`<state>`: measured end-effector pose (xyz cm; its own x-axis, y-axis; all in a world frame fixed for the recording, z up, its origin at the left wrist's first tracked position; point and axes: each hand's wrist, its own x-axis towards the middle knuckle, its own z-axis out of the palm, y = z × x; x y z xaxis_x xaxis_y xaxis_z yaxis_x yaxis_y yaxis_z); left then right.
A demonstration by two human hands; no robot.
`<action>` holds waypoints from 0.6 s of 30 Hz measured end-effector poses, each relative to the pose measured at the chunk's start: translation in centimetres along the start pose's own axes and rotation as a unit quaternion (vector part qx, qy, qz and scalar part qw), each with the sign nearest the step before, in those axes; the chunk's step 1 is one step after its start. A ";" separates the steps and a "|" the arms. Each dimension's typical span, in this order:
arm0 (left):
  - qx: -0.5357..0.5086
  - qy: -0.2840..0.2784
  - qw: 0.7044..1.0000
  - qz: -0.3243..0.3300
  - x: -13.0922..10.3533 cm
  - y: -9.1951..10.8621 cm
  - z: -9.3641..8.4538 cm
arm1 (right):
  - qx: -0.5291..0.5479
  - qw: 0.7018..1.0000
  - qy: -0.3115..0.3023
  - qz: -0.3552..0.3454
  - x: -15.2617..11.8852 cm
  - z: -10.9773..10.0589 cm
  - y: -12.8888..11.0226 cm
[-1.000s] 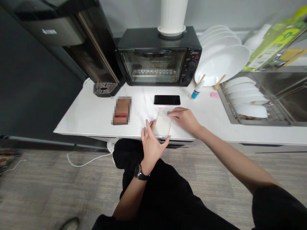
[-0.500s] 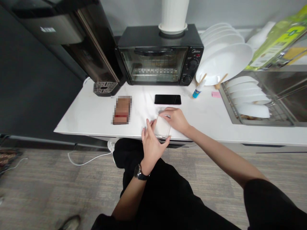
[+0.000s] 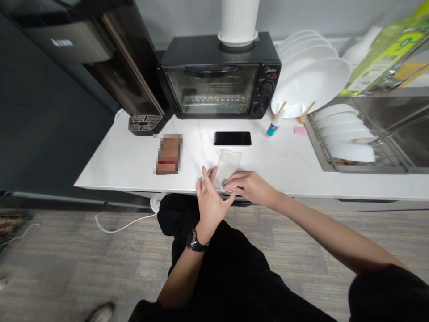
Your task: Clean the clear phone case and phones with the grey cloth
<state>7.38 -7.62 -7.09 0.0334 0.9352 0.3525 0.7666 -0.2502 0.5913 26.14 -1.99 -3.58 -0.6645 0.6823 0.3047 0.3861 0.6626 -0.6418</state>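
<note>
A clear phone case point(image 3: 229, 162) lies near the front edge of the white counter. My left hand point(image 3: 212, 199) grips its left side and near end, thumb at the near corner and fingers along the side. Over the near end of the case, my right hand point(image 3: 246, 185) pinches a small round grey object point(image 3: 224, 182), too small to make out clearly. Just beyond the case rests a black-screened phone point(image 3: 232, 138). Off to the left is a brown, pixelated rectangular item point(image 3: 169, 154).
A black toaster oven point(image 3: 217, 53) stands at the back, a dark dispenser point(image 3: 144, 123) to its left. Right of the phone are a small blue-labelled bottle point(image 3: 273, 128) and a pink block point(image 3: 300, 130). White plates point(image 3: 311, 85) and a sink rack point(image 3: 385, 167) are farther right.
My right hand has moved from the far end of the case to its near end, along with the small grey object. My left hand stays at the case's left side.
</note>
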 end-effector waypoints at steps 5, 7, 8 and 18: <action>0.003 0.003 1.000 0.000 0.0 0.2 0.0 | -0.060 0.995 0.050 0.066 0.4 -2.0 2.7; 0.001 0.000 1.000 -0.003 0.0 0.2 0.0 | -0.088 0.989 0.068 0.097 1.3 -2.5 3.6; 0.000 -0.001 1.000 -0.004 0.0 0.2 0.0 | -0.102 0.985 0.076 0.113 1.9 -2.6 3.9; -0.008 -0.009 1.000 -0.010 0.0 0.5 -0.2 | -0.193 0.962 0.079 0.176 6.2 -0.5 3.6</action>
<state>7.60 -7.77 -6.67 0.0303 0.9442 0.3281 0.7574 -0.2359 0.6088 23.69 4.77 -3.60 -0.3555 0.9038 0.2383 0.7983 0.4262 -0.4256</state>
